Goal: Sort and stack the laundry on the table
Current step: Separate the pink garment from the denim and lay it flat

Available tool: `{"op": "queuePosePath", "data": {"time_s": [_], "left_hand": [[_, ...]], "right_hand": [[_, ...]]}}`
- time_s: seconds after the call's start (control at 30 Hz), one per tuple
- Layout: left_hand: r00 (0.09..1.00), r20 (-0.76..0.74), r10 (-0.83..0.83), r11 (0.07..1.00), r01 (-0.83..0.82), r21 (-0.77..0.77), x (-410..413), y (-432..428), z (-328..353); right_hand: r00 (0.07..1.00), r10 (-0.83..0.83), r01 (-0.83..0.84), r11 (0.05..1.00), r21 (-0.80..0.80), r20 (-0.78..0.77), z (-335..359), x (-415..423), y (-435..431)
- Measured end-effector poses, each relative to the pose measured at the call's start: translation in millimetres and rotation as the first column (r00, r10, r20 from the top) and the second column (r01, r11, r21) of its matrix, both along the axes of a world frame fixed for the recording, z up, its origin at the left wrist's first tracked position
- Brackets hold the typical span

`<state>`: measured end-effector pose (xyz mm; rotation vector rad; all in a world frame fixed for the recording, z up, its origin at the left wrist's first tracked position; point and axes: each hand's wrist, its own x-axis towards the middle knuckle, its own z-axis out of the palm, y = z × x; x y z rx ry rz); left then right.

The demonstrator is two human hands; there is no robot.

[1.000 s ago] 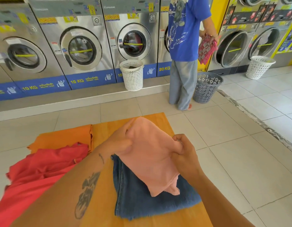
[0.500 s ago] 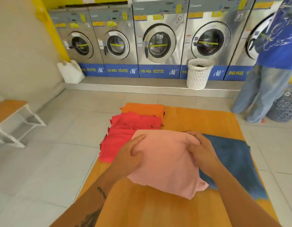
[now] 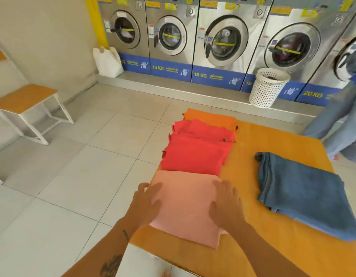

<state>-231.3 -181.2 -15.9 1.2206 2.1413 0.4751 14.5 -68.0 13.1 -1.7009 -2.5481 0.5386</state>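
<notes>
A folded pink garment lies flat at the near left of the orange table. My left hand rests flat on its left edge, and my right hand lies flat on its right side, fingers spread. Just beyond it along the left edge lie folded red garments, then a folded orange garment at the far corner. Folded blue jeans lie apart on the right side of the table.
Washing machines line the far wall, with a white basket on the step before them. A person in jeans stands at the right by a grey basket. A wooden bench stands left; a white bag leans in the corner.
I carried the pink garment from above the jeans leftward and laid it down in line with the red garments. Both hands let go and now press flat on it. My view turned left.
</notes>
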Motion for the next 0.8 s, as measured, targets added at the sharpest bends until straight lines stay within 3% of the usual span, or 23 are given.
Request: {"op": "queuePosePath", "data": {"time_s": [0.1,0.23,0.33,0.57,0.7,0.8], "left_hand": [[0.973,-0.230,0.036,0.990,-0.003,0.142,16,-3,-4],[0.899,-0.416,-0.136,0.956,0.230,0.184,39,-2,-18],[0.854,-0.438,-0.281,0.934,0.348,0.080,46,-3,-36],[0.761,-0.519,-0.390,0.868,0.492,0.069,13,14,-41],[0.759,-0.497,-0.421,0.856,0.514,0.060,5,21,-32],[0.795,-0.482,-0.369,0.855,0.493,0.158,2,20,-25]], "right_hand": [[0.984,0.157,-0.166,0.979,0.115,0.085,-14,-7,-29],[0.943,0.269,-0.228,0.951,-0.210,0.198,-26,0,-29],[0.928,0.292,-0.227,0.936,-0.268,0.233,-18,-3,-21],[0.939,0.267,-0.197,0.933,-0.301,0.214,-21,-13,-20],[0.959,0.240,-0.183,0.930,-0.320,0.150,-12,-14,-10],[0.982,0.186,-0.169,0.938,-0.303,0.029,0,-7,0]]}}
